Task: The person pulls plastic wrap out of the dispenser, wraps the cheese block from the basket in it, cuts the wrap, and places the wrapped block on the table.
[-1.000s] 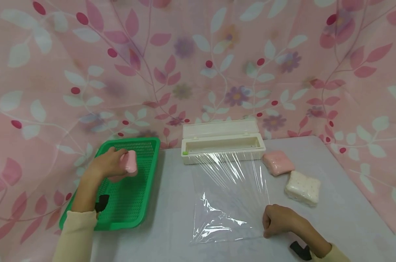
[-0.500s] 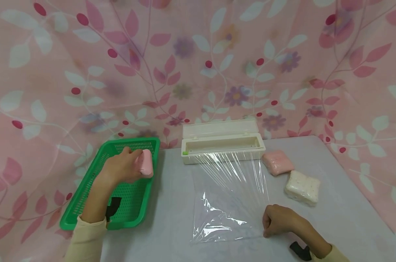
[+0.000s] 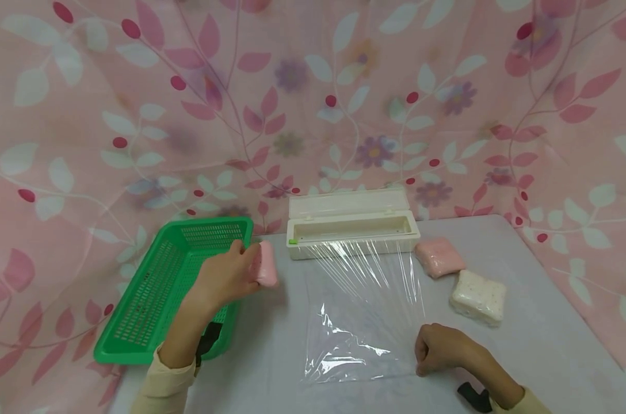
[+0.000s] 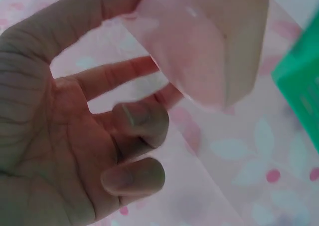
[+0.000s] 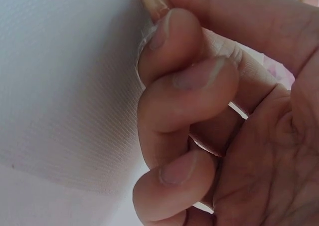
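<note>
My left hand (image 3: 222, 275) pinches a pink bar of soap (image 3: 264, 264) between thumb and fingers, just past the right rim of the green basket (image 3: 137, 287). In the left wrist view the soap (image 4: 194, 51) sits at the fingertips, with the other fingers curled below it. A clear sheet of cling film (image 3: 362, 322) stretches over the table from the front of a white dispenser box (image 3: 351, 230), whose lid stands raised. My right hand (image 3: 442, 348) pinches the film's near right corner. In the right wrist view the fingers (image 5: 189, 96) are curled, and a bit of film shows at the fingertips.
Right of the dispenser lie a pink wrapped bar (image 3: 439, 257) and, nearer me, a cream wrapped block (image 3: 478, 297). A white cloth covers the table (image 3: 271, 356). Behind it hangs a pink floral curtain (image 3: 313, 115).
My left hand has carried the pink soap rightward, from over the green basket to just beyond its right rim. The right hand and the film have stayed in place.
</note>
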`<state>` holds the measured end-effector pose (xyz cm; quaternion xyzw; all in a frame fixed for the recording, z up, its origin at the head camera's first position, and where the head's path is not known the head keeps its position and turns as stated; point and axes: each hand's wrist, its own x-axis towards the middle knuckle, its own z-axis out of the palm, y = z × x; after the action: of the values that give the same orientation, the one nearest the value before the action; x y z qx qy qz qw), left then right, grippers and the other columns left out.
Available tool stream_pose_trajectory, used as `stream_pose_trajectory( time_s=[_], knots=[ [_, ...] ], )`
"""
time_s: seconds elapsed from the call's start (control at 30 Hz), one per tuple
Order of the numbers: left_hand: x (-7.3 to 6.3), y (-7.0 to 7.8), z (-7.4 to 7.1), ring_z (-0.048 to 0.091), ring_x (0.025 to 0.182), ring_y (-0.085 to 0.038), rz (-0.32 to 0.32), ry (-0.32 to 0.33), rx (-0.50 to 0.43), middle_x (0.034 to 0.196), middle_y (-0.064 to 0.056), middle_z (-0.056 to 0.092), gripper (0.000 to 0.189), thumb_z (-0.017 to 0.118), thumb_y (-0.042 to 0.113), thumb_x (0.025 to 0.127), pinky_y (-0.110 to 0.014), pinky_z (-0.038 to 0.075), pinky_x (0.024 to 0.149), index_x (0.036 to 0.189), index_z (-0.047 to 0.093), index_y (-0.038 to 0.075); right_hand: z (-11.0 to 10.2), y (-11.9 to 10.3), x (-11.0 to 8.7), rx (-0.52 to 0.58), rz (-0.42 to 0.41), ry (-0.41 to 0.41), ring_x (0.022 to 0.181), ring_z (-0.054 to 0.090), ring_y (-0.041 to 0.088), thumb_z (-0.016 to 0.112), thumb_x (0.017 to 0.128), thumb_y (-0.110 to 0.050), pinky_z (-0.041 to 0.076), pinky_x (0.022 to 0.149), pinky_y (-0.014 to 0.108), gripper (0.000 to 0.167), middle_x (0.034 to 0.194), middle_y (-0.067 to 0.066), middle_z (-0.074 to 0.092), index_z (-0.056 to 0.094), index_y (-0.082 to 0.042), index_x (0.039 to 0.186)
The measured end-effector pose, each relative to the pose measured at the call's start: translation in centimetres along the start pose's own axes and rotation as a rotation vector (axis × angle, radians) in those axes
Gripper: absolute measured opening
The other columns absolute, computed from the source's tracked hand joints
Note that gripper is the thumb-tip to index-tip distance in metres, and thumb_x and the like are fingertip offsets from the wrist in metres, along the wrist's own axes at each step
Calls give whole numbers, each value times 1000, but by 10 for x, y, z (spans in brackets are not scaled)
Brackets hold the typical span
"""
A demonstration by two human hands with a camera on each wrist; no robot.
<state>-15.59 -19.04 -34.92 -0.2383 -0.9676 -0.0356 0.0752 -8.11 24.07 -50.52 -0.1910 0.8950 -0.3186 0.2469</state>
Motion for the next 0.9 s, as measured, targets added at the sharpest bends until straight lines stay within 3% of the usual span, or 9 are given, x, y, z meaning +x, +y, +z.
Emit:
stream_pose_trajectory(
  time_s=[0.23, 0.4, 0.77, 0.9],
  knots=[
    [12, 27, 11, 47, 59, -18, 71, -45, -15, 90, -10, 52, 64, 88, 34, 69, -30, 43, 48, 120, 57, 10, 1, 0, 1, 12, 15, -6, 52, 49, 10, 86, 66, -16, 36, 47, 26, 23, 55, -8, 56, 63, -18, 61],
    [18, 43, 19, 48, 57, -16, 82, -108, -53, 89, -8, 52, 61, 86, 37, 70, -28, 41, 48, 118, 58, 13, 1, -1, 1, 20, 25, -11, 52, 50, 11, 85, 67, -15, 37, 48, 27, 22, 56, -7, 57, 64, -17, 62],
    [42, 67, 39, 50, 62, -16, 157, -126, -79, 90, -5, 54, 53, 83, 44, 74, -29, 42, 53, 113, 58, 17, 0, 1, 0, 36, 50, -9, 55, 52, 14, 86, 67, -15, 39, 50, 29, 22, 60, -4, 57, 63, -16, 64],
    [54, 79, 46, 50, 61, -16, 193, -115, -44, 89, -4, 55, 50, 80, 45, 75, -30, 42, 52, 112, 59, 17, -1, 2, -1, 43, 67, -15, 57, 53, 15, 86, 68, -15, 40, 51, 29, 22, 61, -4, 58, 64, -16, 65]
  ],
)
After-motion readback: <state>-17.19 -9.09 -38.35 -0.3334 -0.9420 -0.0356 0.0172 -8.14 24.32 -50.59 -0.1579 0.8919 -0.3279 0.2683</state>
